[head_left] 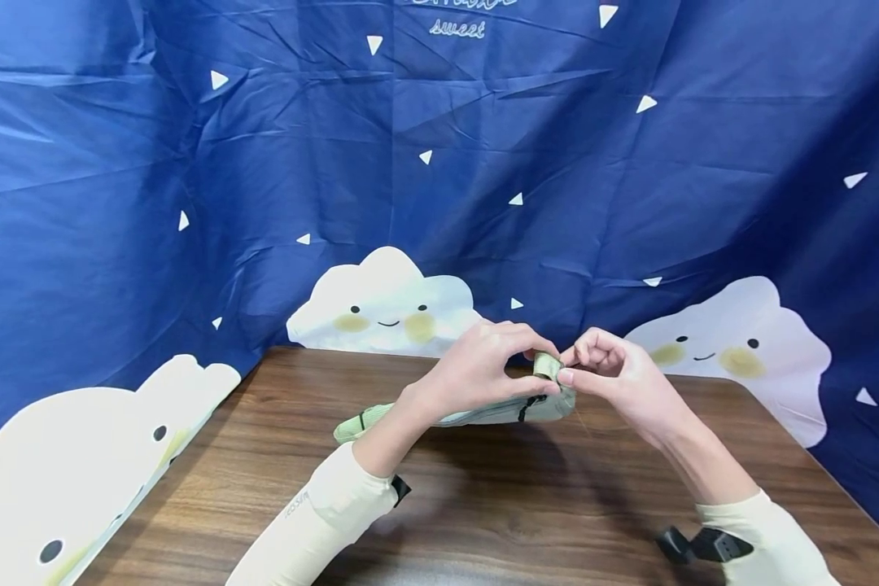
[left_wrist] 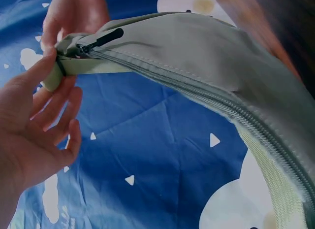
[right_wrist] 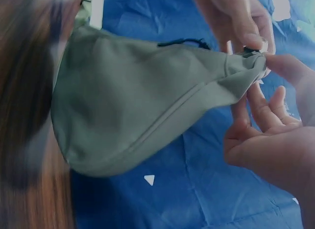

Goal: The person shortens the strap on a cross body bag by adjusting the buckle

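A grey-green sling bag [head_left: 476,416] hangs between my hands over the table, its curved zipper [left_wrist: 197,93] plain in the left wrist view. Its light green webbing strap [head_left: 546,365] forms a small loop at the bag's narrow end. My left hand [head_left: 479,366] pinches that loop between thumb and fingers. From the other side, my right hand [head_left: 633,387] pinches the same end of the bag with thumb and forefinger, its other fingers curled. A dark band [left_wrist: 61,66] crosses the strap near the left fingertips. The black zipper pull [left_wrist: 109,38] lies close by.
Under the hands is a brown wooden table [head_left: 483,521]. A blue cloth [head_left: 439,187] with white triangles and smiling clouds hangs behind it. A white figure [head_left: 80,456] printed on the cloth borders the table's left side.
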{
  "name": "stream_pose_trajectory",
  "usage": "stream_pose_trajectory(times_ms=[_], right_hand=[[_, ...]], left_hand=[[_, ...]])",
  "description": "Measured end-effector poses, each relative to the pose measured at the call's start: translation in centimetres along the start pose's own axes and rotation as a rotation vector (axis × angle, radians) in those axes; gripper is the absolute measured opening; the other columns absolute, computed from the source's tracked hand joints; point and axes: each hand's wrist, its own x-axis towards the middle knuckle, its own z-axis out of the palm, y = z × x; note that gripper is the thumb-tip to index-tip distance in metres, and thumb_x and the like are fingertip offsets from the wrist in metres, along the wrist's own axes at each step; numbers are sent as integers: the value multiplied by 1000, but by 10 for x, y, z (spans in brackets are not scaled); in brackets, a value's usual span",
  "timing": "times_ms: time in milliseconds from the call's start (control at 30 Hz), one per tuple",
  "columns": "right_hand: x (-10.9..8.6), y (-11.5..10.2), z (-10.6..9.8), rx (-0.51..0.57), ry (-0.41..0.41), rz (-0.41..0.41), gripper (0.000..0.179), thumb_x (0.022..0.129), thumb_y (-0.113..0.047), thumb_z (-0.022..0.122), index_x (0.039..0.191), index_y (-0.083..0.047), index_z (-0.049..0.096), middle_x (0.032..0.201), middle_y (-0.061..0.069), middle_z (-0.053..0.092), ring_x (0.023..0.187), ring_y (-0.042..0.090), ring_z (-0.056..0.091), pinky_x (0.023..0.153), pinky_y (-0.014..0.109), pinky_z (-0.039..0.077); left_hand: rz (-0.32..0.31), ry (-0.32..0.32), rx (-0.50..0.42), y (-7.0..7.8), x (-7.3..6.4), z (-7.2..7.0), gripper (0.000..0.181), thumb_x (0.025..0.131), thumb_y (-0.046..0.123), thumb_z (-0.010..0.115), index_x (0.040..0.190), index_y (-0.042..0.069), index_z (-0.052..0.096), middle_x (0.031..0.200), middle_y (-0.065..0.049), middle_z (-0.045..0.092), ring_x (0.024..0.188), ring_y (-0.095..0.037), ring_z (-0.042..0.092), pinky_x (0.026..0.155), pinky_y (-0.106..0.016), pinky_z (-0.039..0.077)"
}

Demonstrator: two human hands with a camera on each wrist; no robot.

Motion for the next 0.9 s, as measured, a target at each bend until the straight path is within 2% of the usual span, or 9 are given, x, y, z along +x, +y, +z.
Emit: stream_pose_trajectory(times_ms=[133, 267, 367, 500, 600, 767, 833, 900], right_hand=[[-4, -5, -1, 142, -31, -26, 26, 95, 14, 61, 88, -5, 43, 97, 11, 68, 88, 18, 62, 77, 27, 48], [-5, -8, -5, 310, -44, -38, 28, 96, 19, 51, 88, -8, 46, 98, 8, 67, 89, 15, 60, 77, 25, 48], [-4, -10, -10, 400, -46, -35, 30, 96, 20, 46, 86, -8, 45, 96, 7, 65, 88, 15, 58, 76, 25, 47], [-4, -11, -16, 498, -58, -28, 30, 97, 19, 40, 86, -8, 44, 94, 7, 59, 89, 17, 55, 78, 26, 46], [-4, -11, -19, 556, -73, -29, 29, 98, 18, 38, 86, -8, 45, 94, 7, 57, 90, 18, 54, 78, 26, 46], [-6, -15, -28, 631, -74, -33, 30, 101, 13, 34, 89, -8, 52, 94, 7, 59, 86, 18, 57, 75, 26, 48], [-7, -19, -29, 633, -66, -27, 32, 101, 11, 31, 89, -8, 54, 94, 7, 60, 85, 18, 57, 73, 26, 49], [-6, -22, -26, 604, -64, -29, 33, 100, 11, 29, 89, -8, 54, 95, 7, 61, 85, 18, 58, 74, 26, 49]], left_hand=[[2, -17, -11, 0, 1, 3, 41, 79, 37, 89, 111, 15, 75, 97, 10, 69, 90, -3, 60, 80, -19, 44], [25, -25, 20, -1, 1, 3, 35, 84, 36, 85, 110, 14, 76, 97, 9, 71, 89, -3, 62, 77, -19, 43], [43, -18, 37, -3, 0, 1, 31, 87, 35, 82, 111, 15, 77, 97, 11, 71, 88, -2, 64, 75, -20, 42], [50, 3, 75, -7, -1, -3, 27, 86, 35, 84, 107, 17, 79, 93, 13, 72, 84, 1, 63, 73, -21, 42], [22, -12, 79, -8, -3, -6, 23, 85, 34, 84, 101, 18, 79, 89, 14, 71, 80, 4, 62, 72, -21, 42], [-84, -129, 40, -11, -5, -14, 20, 88, 36, 82, 100, 21, 77, 87, 20, 68, 79, 7, 59, 74, -19, 46], [-125, -160, 29, -12, -6, -16, 22, 87, 37, 82, 102, 21, 77, 89, 20, 68, 81, 5, 60, 76, -19, 46], [-161, -175, -32, -12, -6, -16, 33, 86, 38, 83, 112, 19, 75, 98, 18, 69, 91, 3, 61, 83, -20, 46]])
